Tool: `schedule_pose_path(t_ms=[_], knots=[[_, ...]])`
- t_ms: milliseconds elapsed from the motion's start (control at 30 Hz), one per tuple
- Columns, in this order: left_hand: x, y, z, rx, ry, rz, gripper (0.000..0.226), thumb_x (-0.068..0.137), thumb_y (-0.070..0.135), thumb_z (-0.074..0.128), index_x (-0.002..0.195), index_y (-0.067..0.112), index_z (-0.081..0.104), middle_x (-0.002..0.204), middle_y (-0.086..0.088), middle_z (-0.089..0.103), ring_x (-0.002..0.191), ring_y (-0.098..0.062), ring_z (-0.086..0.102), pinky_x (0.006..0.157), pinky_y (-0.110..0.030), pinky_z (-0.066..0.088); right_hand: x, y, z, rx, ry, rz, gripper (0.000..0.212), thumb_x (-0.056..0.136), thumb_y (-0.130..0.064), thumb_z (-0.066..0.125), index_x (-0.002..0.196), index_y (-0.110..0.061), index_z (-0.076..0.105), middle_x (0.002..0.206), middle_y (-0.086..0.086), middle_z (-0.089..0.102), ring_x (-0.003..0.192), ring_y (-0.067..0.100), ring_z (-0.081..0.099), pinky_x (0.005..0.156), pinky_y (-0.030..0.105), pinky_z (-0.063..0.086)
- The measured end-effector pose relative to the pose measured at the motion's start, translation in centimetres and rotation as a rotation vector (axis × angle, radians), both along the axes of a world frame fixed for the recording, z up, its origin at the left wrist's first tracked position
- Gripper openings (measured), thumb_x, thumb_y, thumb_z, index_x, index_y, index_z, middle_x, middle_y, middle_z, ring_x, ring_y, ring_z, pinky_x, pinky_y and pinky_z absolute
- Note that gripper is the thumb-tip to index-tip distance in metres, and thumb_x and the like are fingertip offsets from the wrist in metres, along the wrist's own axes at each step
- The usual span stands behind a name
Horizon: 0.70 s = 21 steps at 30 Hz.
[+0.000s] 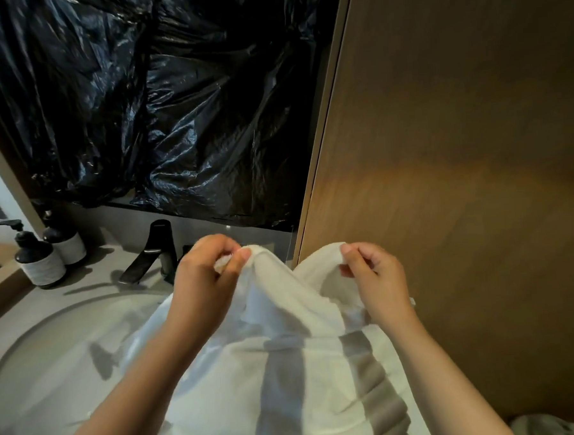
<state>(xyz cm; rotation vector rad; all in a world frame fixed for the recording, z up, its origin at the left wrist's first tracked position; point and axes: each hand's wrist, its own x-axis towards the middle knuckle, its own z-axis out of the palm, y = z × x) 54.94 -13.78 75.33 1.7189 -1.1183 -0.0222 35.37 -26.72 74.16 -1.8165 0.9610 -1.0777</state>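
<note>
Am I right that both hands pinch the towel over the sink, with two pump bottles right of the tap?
No: the head view shows the bottles left of the tap. The left hand and right hand do pinch the towel over the sink.

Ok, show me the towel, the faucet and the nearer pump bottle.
towel (320,375): head view, white cloth between the grey stripes.
faucet (144,258): head view, on the black spout.
nearer pump bottle (47,269): head view, on its pale label.

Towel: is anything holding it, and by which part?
Yes. The left hand and the right hand each pinch the towel by its upper edge; the rest hangs over the sink.
</note>
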Motion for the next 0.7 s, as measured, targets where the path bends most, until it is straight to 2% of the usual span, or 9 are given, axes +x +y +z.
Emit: schedule_pose_path(t_ms=[100, 167, 200, 333, 400, 467, 567, 633, 700], knots=[[0.1, 0.0, 3.0, -0.058, -0.002, 0.002, 0.02, 0.09, 0.021, 0.064, 0.072, 0.015, 0.06, 0.063, 0.009, 0.052, 0.063, 0.002, 0.048, 0.057, -0.008, 0.032, -0.3, -0.5, 1.2, 0.159, -0.032, 0.068, 0.013, 0.097, -0.023, 0.058, 0.096, -0.029, 0.07, 0.101, -0.005, 0.07, 0.097, 0.017, 0.066, 0.083, 0.026, 0.054], [-0.6, 0.2, 4.4, -0.075, -0.035, -0.02, 0.02, 0.09, 0.024, 0.064, 0.072, 0.018, 0.06, 0.061, 0.009, 0.053, 0.062, 0.004, 0.048, 0.056, -0.007, 0.034, -0.9, -0.4, 1.2, 0.215, 0.015, 0.1, 0.025, 0.095, -0.024, 0.062, 0.119, -0.029, 0.064, 0.122, -0.006, 0.065, 0.113, 0.016, 0.061, 0.096, 0.036, 0.053], [-1.1, 0.3, 4.8, -0.077, -0.04, -0.035, 0.019, 0.09, 0.024, 0.064, 0.072, 0.019, 0.06, 0.062, 0.008, 0.054, 0.062, 0.004, 0.048, 0.056, -0.007, 0.034, -1.3, -0.2, 1.1, 0.21, 0.031, 0.121, 0.03, 0.094, -0.026, 0.063, 0.124, -0.031, 0.062, 0.125, -0.01, 0.063, 0.116, 0.012, 0.059, 0.098, 0.035, 0.051], [-2.4, 0.7, 5.3, -0.076, -0.002, -0.079, 0.018, 0.091, 0.026, 0.062, 0.074, 0.021, 0.058, 0.065, 0.002, 0.058, 0.066, -0.009, 0.051, 0.057, -0.015, 0.038, -2.6, 1.2, 0.2, 0.162, 0.082, 0.269, 0.033, 0.082, -0.047, 0.066, 0.115, -0.045, 0.064, 0.122, -0.024, 0.064, 0.114, -0.003, 0.058, 0.092, 0.019, 0.05], [-2.7, 1.0, 5.4, -0.091, 0.034, -0.108, 0.018, 0.092, 0.027, 0.06, 0.075, 0.022, 0.057, 0.066, -0.002, 0.058, 0.065, -0.015, 0.051, 0.056, -0.018, 0.038, -3.0, 1.3, -0.4, 0.132, 0.109, 0.273, 0.038, 0.081, -0.046, 0.069, 0.118, -0.046, 0.061, 0.125, -0.025, 0.06, 0.115, -0.006, 0.055, 0.095, 0.02, 0.048], [-3.1, 1.2, 5.7, -0.111, 0.046, -0.13, 0.018, 0.092, 0.027, 0.059, 0.075, 0.023, 0.056, 0.066, -0.005, 0.058, 0.064, -0.017, 0.052, 0.055, -0.02, 0.039, -3.2, 1.3, -0.8, 0.05, 0.183, 0.289, 0.034, 0.086, -0.042, 0.069, 0.118, -0.049, 0.061, 0.126, -0.032, 0.052, 0.118, -0.01, 0.049, 0.1, 0.021, 0.044], [-3.4, 1.4, 6.4, -0.13, 0.062, -0.165, 0.016, 0.092, 0.028, 0.059, 0.077, 0.023, 0.057, 0.069, -0.007, 0.06, 0.069, -0.023, 0.058, 0.064, -0.031, 0.045, -3.1, 1.4, -1.1, 0.042, 0.285, 0.338, 0.034, 0.077, -0.058, 0.068, 0.11, -0.048, 0.067, 0.139, -0.034, 0.037, 0.128, -0.009, 0.038, 0.104, 0.024, 0.036], [-3.6, 1.3, 7.1, -0.142, 0.067, -0.192, 0.016, 0.092, 0.028, 0.059, 0.077, 0.023, 0.057, 0.069, -0.008, 0.06, 0.07, -0.025, 0.059, 0.065, -0.033, 0.047, -3.1, 1.3, -1.1, 0.058, 0.336, 0.361, 0.026, 0.08, -0.054, 0.067, 0.104, -0.044, 0.07, 0.145, -0.033, 0.031, 0.13, -0.008, 0.033, 0.102, 0.022, 0.035], [-3.8, 1.1, 8.0, -0.168, 0.044, -0.209, 0.016, 0.092, 0.027, 0.059, 0.076, 0.022, 0.057, 0.066, -0.008, 0.057, 0.064, -0.022, 0.055, 0.059, -0.027, 0.044, -3.1, 1.0, -0.7, 0.023, 0.335, 0.353, 0.009, 0.089, -0.041, 0.066, 0.095, -0.04, 0.072, 0.14, -0.031, 0.036, 0.124, -0.011, 0.038, 0.095, 0.017, 0.037]])
